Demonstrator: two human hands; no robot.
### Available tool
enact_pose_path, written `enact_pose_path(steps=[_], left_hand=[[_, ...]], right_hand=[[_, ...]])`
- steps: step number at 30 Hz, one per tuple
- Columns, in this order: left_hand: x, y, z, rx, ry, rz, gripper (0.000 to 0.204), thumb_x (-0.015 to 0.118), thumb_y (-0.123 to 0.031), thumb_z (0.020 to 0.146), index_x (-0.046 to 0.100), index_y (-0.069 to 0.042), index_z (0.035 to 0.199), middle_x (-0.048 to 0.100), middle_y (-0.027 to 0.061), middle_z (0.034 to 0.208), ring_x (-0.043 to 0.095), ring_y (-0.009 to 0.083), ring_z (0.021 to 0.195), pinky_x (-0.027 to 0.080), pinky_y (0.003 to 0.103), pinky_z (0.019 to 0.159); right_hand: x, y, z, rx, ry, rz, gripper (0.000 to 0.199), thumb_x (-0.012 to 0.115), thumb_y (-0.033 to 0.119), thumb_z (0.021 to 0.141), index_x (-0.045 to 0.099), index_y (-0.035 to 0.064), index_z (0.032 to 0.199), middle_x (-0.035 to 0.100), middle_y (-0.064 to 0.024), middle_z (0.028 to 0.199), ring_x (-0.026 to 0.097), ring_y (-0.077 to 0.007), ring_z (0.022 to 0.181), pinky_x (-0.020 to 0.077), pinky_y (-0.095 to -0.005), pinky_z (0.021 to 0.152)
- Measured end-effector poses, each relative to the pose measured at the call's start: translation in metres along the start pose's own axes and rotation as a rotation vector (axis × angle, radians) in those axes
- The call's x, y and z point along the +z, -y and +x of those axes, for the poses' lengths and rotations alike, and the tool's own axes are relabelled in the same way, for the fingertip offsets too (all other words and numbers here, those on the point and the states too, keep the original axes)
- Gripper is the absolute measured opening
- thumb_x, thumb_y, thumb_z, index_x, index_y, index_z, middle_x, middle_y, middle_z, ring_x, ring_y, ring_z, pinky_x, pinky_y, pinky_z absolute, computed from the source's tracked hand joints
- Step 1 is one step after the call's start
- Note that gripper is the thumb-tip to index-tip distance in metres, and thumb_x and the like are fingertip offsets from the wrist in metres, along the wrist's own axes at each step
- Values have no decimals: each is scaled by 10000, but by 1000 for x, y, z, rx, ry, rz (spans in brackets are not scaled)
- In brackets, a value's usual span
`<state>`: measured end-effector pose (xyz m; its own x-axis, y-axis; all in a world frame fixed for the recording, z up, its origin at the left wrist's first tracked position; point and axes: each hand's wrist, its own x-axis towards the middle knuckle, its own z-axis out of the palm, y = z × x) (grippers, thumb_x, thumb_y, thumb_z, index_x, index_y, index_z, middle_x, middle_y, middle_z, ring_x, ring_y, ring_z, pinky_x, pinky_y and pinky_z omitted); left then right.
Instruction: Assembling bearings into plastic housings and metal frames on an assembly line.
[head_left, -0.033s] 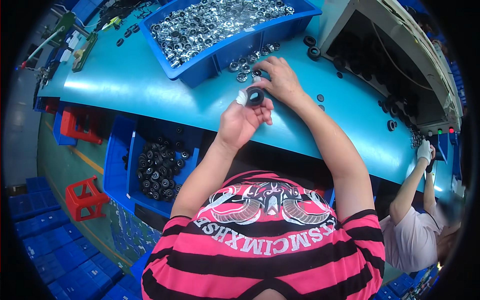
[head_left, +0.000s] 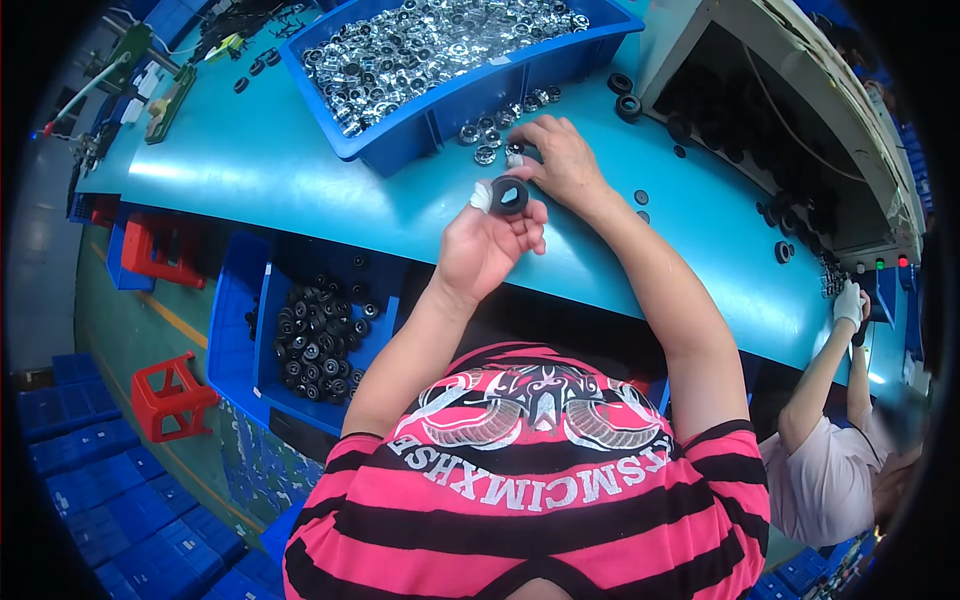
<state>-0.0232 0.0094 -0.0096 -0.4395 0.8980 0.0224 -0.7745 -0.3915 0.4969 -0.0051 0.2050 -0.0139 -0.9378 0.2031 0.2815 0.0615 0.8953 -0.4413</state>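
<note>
My left hand (head_left: 485, 245) is closed on a small black toy-wheel tyre (head_left: 523, 198), held upright above the table edge between the thumb and fingers. A white wrap covers that thumb's tip. Just beyond it, my right hand (head_left: 566, 163) pinches a small chrome wheel hub (head_left: 515, 149) with thumb and forefinger; the thumb of this hand also has a white tip cover. Several loose chrome hubs (head_left: 485, 156) lie on the table beside the right fingertips. Behind them stands a blue bin (head_left: 440, 112) full of the same shiny hubs.
The turquoise table (head_left: 270, 190) bends across the view. A grey machine housing (head_left: 690, 40) with black tyres stands at right. Below the table, a blue crate (head_left: 235, 330) holds black wheels. Red stools (head_left: 175, 398) and stacked blue crates are at left. A co-worker's gloved hand (head_left: 848, 302) works far right.
The tyre in my left hand has tipped slightly, its opening showing a little differently. My right hand and the hub stay in nearly the same place.
</note>
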Motion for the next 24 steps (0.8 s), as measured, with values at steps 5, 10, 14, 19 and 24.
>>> enact_pose_path(steps=[5,10,14,19,24], left_hand=[[-1,3,-4,-46,3,-76,605,209,-502,1101,467,-51,1410,645,182,1038,603,235,816,501,406,786],[0,5,1,-53,-16,-6,603,211,-504,1100,463,-53,1411,647,199,1066,610,237,823,504,414,795],[1,8,9,-62,-27,-12,585,229,-502,1097,466,-56,1392,649,232,1090,621,254,819,518,420,800],[-1,8,20,-64,-42,7,550,263,-482,1091,465,-59,1379,646,258,1120,622,262,811,523,423,808],[-10,9,31,-57,-36,27,535,298,-475,1081,465,-62,1377,647,256,1128,614,249,809,521,418,811]], right_hand=[[-11,-4,-12,106,4,285,328,755,126,823,698,74,1142,671,-91,1015,670,-240,888,547,-354,800],[-36,-5,-29,329,37,636,291,736,65,853,692,39,1139,696,-44,1036,673,-131,973,547,-292,844],[-47,-11,-42,359,45,899,313,750,44,831,696,28,1138,693,-22,1059,649,-100,971,535,-277,862],[-60,-5,-52,323,-29,1097,380,799,43,784,696,31,1150,683,12,982,619,-54,855,536,-235,805],[-60,-18,-54,333,32,1207,392,817,40,775,686,24,1144,675,9,954,625,-59,869,536,-222,824]])
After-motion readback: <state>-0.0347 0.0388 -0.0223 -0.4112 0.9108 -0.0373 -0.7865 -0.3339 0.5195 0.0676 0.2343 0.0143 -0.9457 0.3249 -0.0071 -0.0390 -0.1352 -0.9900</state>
